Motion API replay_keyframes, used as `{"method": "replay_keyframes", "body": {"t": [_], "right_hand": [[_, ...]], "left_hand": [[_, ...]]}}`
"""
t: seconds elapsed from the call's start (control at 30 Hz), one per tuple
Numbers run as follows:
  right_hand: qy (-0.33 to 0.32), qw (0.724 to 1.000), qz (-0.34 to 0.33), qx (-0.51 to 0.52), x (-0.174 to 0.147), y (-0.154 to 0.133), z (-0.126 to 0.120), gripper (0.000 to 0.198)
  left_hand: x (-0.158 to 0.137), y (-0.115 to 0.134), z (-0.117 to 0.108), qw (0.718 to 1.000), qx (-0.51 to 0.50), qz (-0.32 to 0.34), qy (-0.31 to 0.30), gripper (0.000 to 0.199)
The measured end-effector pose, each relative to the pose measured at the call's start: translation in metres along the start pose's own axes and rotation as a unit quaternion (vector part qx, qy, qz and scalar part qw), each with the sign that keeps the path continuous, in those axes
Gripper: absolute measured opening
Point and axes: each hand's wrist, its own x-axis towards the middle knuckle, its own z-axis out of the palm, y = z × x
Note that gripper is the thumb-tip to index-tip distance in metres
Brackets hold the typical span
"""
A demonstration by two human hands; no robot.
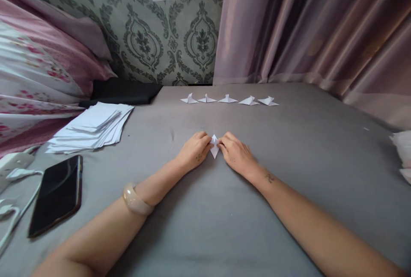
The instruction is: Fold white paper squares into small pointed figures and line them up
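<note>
A small white folded paper [214, 150], shaped like a narrow diamond, is held upright between my two hands, low over the grey cloth surface [205, 225]. My left hand [196, 150] pinches its left edge with thumb and fingers. On the opposite edge, the fingers of my right hand [236, 152] are closed in a like pinch. The fingertips partly hide the paper's middle. Farther back stands a row of several white folded paper cranes [227, 99], with pointed wings spread to the sides.
To the left lies a loose stack of white paper sheets [93, 127], in front of a folded black cloth [125, 90]. A dark phone [58, 195] rests near a white power strip [14, 163] and cables. Curtains [308, 28] hang at the back right.
</note>
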Motion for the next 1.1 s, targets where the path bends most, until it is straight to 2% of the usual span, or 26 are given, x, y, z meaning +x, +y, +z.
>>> {"method": "replay_keyframes", "body": {"t": [0.13, 0.23, 0.3, 0.47, 0.53, 0.6, 0.73, 0.87, 0.93, 1.0, 1.1], "right_hand": [[-0.006, 0.998, 0.032, 0.058, 0.005, 0.005, 0.004, 0.014], [-0.003, 0.996, 0.045, 0.078, 0.008, 0.006, 0.004, 0.014], [-0.007, 0.997, 0.039, 0.061, 0.008, 0.005, 0.004, 0.014], [-0.032, 0.999, -0.005, -0.039, 0.003, 0.0, 0.001, 0.016], [-0.039, 0.998, -0.011, -0.036, 0.002, 0.0, -0.001, 0.016], [-0.047, 0.999, -0.007, -0.004, 0.003, 0.001, -0.002, 0.014], [-0.052, 0.997, 0.014, 0.06, 0.007, 0.008, -0.002, 0.012], [-0.055, 0.987, 0.006, 0.153, 0.009, 0.018, -0.001, 0.014], [-0.05, 0.973, 0.029, 0.225, 0.008, 0.021, -0.003, 0.026], [-0.031, 0.95, 0.078, 0.3, 0.007, 0.024, -0.006, 0.035], [0.006, 0.91, 0.148, 0.387, 0.007, 0.026, -0.009, 0.037]], "left_hand": [[0.003, -0.001, -0.001, 0.994, -0.078, -0.081, -0.014, 0.012], [0.005, -0.002, -0.001, 0.993, -0.077, -0.089, -0.012, 0.013], [0.005, -0.002, 0.001, 0.996, -0.044, -0.073, -0.017, 0.015], [0.001, -0.001, 0.001, 0.995, 0.093, 0.018, -0.015, 0.024], [0.0, -0.003, 0.0, 0.994, 0.102, 0.035, -0.017, 0.026], [0.001, -0.006, -0.001, 0.997, 0.061, 0.029, -0.022, 0.025], [0.004, -0.011, -0.002, 0.997, -0.061, -0.032, -0.035, 0.016], [0.001, -0.006, -0.005, 0.994, -0.094, -0.043, -0.021, 0.009], [-0.001, -0.002, -0.008, 0.991, -0.122, -0.056, -0.006, 0.015], [-0.003, 0.0, -0.012, 0.984, -0.155, -0.09, 0.018, 0.024], [-0.003, -0.001, -0.016, 0.962, -0.203, -0.166, 0.072, 0.031]]}}
